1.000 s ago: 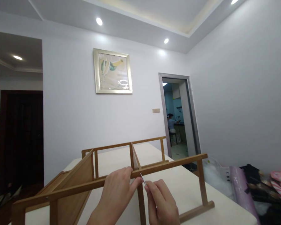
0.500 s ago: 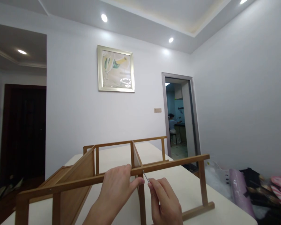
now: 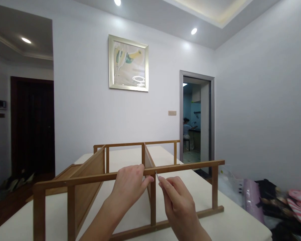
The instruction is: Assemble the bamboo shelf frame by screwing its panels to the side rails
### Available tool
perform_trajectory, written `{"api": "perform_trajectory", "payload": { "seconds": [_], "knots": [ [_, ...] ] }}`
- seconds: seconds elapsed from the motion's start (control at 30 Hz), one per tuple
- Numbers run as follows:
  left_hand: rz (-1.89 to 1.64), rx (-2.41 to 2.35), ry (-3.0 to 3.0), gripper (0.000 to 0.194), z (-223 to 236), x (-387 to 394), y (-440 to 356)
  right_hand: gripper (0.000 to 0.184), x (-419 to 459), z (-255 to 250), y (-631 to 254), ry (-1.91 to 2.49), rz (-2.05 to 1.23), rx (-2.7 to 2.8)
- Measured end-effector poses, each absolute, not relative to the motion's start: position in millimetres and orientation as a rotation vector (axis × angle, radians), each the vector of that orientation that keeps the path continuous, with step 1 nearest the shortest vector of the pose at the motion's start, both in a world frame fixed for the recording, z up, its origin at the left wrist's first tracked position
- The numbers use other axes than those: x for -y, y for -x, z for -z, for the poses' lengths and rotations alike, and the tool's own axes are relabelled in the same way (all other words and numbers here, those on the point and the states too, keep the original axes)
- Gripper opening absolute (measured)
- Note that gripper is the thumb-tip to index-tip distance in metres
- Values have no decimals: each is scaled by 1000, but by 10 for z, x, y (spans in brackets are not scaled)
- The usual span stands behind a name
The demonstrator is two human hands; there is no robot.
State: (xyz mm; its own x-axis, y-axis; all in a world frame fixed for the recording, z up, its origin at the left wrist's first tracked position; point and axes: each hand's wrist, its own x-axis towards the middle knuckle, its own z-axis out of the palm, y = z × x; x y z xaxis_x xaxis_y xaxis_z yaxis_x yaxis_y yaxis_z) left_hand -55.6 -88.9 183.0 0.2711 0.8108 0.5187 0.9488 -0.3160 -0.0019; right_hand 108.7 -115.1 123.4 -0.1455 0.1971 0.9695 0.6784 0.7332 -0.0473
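A brown wooden shelf frame (image 3: pixel 190 166) lies on its side, with upright posts, crossbars and panels between its two sides. My left hand (image 3: pixel 130 182) is closed over the near top rail, just left of the middle post, its thumb on the near face. In my right hand (image 3: pixel 178 197), thumb and fingers pinch a slim metal hex key (image 3: pixel 157 174). The tip of the key meets the rail where the middle post joins it. Most of the key is hidden by my fingers.
The frame rests on a white-topped table (image 3: pixel 240 219). Right of it lie a purple bubble-wrapped roll (image 3: pixel 252 201), dark items and a pink striped cloth (image 3: pixel 299 204). Beyond a doorway (image 3: pixel 182 100) a person (image 3: pixel 187 129) sits. A framed picture (image 3: pixel 128 63) hangs on the wall.
The view has tilted down and turned slightly left. My left hand keeps its hold on the rail, and the hex key stays at the joint, now more upright, with slight movement of my right hand.
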Motion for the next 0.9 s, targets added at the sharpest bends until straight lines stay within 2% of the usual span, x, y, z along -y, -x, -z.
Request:
{"api": "perform_trajectory", "payload": {
  "seconds": [0.23, 0.9],
  "knots": [
    [637, 1625, 2245, 37, -1834, 884, 538, 24, 1166, -1295, -1092, 766, 342, 1724],
    [703, 1580, 2266, 49, -1855, 949, 521, 10, 1178, -1348, -1108, 744, 178, 1572]
  ]
}}
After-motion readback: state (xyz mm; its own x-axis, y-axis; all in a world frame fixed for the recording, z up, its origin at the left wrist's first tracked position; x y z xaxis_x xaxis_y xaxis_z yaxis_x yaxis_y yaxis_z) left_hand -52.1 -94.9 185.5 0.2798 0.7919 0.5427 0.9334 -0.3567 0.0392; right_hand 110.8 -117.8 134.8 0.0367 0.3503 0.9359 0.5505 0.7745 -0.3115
